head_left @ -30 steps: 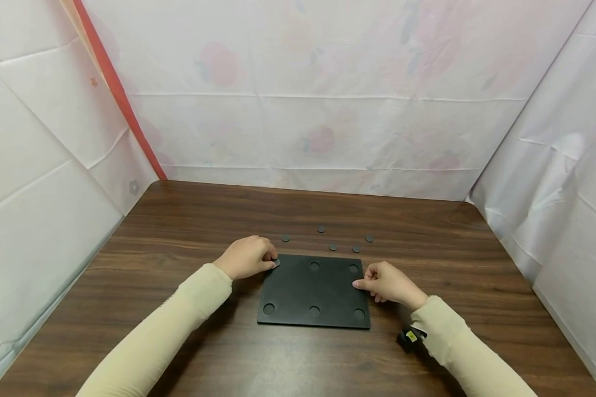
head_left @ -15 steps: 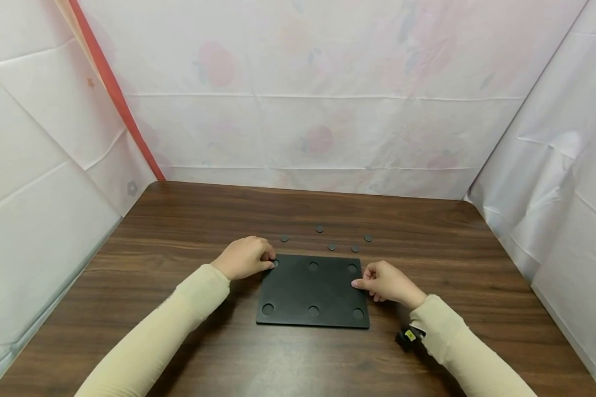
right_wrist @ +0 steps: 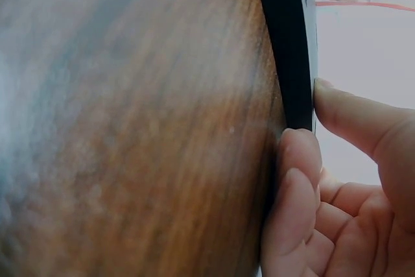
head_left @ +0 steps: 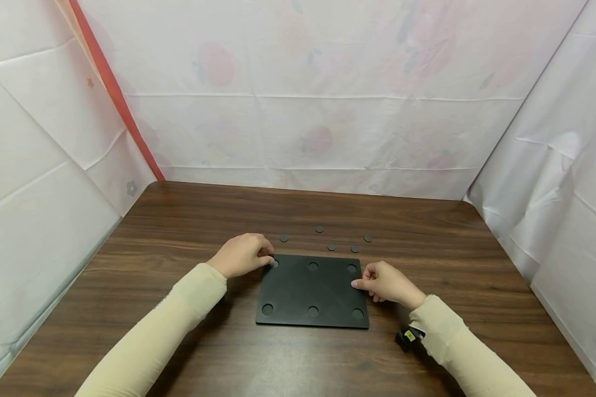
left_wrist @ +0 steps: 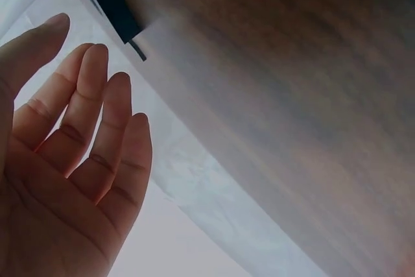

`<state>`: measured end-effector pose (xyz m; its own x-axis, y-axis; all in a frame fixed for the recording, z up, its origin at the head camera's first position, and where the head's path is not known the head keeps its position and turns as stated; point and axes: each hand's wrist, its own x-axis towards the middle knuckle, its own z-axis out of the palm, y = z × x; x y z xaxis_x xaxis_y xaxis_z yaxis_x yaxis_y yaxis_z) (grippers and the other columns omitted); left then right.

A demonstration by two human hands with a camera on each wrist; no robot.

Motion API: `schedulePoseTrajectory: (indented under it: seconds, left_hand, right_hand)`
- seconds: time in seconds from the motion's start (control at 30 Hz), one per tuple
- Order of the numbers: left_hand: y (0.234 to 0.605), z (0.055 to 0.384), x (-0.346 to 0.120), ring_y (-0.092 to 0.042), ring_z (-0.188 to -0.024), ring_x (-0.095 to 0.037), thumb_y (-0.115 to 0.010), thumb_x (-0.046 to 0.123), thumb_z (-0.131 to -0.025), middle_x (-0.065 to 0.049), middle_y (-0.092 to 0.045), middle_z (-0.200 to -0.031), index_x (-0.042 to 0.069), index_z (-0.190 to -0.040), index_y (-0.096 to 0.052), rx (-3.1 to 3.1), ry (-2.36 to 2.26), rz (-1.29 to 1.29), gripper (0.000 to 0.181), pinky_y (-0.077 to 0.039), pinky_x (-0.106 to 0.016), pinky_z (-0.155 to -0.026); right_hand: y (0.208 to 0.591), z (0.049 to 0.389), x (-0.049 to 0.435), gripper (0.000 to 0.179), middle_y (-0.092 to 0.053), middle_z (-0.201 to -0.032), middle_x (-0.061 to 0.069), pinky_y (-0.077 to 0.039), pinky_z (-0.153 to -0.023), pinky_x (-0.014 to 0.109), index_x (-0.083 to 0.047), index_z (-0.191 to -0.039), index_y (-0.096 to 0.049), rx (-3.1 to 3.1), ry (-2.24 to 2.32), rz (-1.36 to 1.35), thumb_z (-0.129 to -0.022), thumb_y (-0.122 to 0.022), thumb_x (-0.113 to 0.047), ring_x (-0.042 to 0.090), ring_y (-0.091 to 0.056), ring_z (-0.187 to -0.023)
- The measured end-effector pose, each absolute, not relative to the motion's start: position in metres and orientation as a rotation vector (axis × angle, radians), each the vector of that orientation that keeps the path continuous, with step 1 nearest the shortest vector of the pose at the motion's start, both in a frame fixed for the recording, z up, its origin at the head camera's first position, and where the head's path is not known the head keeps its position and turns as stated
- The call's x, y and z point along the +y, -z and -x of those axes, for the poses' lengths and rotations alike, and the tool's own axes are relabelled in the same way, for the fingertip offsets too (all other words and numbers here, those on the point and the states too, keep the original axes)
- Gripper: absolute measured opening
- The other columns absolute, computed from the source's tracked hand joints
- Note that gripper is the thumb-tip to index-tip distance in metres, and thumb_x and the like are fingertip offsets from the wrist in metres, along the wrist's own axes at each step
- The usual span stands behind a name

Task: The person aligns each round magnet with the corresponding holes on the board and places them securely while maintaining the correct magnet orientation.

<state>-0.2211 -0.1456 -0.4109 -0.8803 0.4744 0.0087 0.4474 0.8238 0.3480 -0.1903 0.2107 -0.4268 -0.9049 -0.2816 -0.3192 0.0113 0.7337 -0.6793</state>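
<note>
A flat black board with several round recesses lies on the table. My left hand is at its far left corner, thumb near the recess there, where a small grey disc shows, partly hidden. In the left wrist view, the fingers of my left hand are loosely bent, thumb apart, nothing between them. My right hand grips the board's right edge. The right wrist view has its thumb on the upper face and curled fingers against the edge.
Several small dark discs lie beyond the board, among them a left one, a far one and a right one. The brown wood table meets pale curtains at its back and sides.
The fingers of my left hand have spread from the disc at the far left recess, and the hand has drawn slightly back to the left. The right hand keeps its hold.
</note>
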Motion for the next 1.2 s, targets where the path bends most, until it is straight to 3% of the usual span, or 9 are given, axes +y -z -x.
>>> schedulePoseTrajectory:
  seconds: [0.97, 1.2]
  left_hand:
    - [0.400, 0.255, -0.135, -0.064, -0.098, -0.020, -0.065, 0.028, -0.096, -0.002, -0.066, -0.110, 0.010, -0.117, -0.069, 3.025, -0.718, -0.678, 0.028, -0.055, -0.040, -0.086]
    - [0.400, 0.268, -0.129, -0.064, -0.107, -0.023, -0.063, 0.028, -0.097, -0.003, -0.063, -0.119, 0.011, -0.124, -0.066, 3.025, -0.684, -0.658, 0.032, -0.054, -0.043, -0.091]
  right_hand:
    - [0.428, 0.191, 0.210, 0.031, -0.056, -0.061, 0.004, -0.048, -0.047, 0.031, -0.008, -0.075, -0.056, 2.525, 1.006, 0.218, -0.090, -0.071, -0.031, 0.019, -0.056, -0.050]
    - [0.429, 0.192, 0.211, 0.032, -0.057, -0.062, 0.005, -0.049, -0.048, 0.032, -0.009, -0.075, -0.056, 2.535, 1.003, 0.217, -0.090, -0.072, -0.032, 0.019, -0.056, -0.051]
